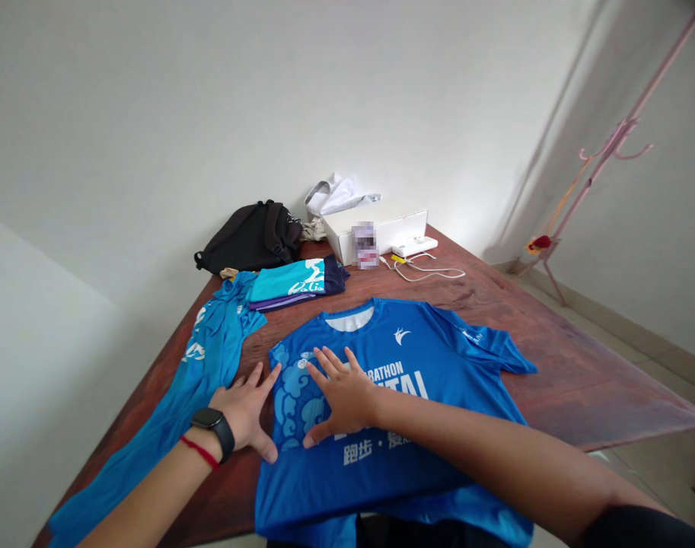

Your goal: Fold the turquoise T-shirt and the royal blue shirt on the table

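A blue T-shirt (461, 426) with white lettering is spread front side up on the reddish-brown wooden table (587, 380), its collar facing away from me. The left edge of the shirt is folded in, and its hem hangs over the near table edge. My left hand (241, 411), with a black watch and a red string at the wrist, has its fingers spread at that left edge. Flat on the cloud-patterned chest lies my right hand (345, 396), fingers apart, covering part of the lettering. Neither hand grips anything.
Another blue shirt (210, 365) lies loosely along the left table edge. Behind it are folded shirts (293, 280) and a black backpack (250, 236). A white box (336, 237), white cloth (339, 194) and white cable (432, 274) occupy the back. A pink coat stand (615, 144) stands right.
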Action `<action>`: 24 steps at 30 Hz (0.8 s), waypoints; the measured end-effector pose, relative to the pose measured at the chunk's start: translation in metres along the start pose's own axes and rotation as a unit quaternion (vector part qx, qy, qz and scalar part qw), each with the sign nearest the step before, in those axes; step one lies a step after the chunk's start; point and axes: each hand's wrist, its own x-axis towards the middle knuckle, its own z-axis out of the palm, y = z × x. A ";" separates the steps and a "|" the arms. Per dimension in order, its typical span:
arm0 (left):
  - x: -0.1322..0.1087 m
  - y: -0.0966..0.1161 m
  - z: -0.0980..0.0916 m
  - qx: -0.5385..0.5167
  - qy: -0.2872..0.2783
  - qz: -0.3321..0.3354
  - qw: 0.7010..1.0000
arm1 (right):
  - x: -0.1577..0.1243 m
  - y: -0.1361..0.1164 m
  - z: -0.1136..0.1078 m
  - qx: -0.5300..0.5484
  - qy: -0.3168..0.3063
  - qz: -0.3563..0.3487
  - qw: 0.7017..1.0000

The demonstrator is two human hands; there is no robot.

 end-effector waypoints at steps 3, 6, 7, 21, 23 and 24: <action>-0.001 0.002 0.001 0.002 0.011 0.003 1.000 | 0.001 0.000 0.000 -0.003 0.002 -0.001 1.000; -0.001 0.003 0.002 0.007 0.017 0.004 1.000 | 0.001 0.000 0.001 -0.006 -0.003 0.005 1.000; 0.000 0.003 0.002 0.007 0.018 0.003 1.000 | 0.001 0.000 0.000 -0.007 -0.003 0.006 1.000; 0.001 0.009 0.005 0.042 0.021 -0.005 0.999 | 0.001 0.001 0.001 0.000 0.002 0.002 1.000; 0.002 0.009 0.005 0.046 0.021 -0.006 0.999 | 0.001 0.000 0.001 -0.001 0.001 0.002 1.000; 0.002 0.009 0.005 0.047 0.022 -0.006 0.999 | 0.001 0.000 0.001 -0.002 0.001 0.002 1.000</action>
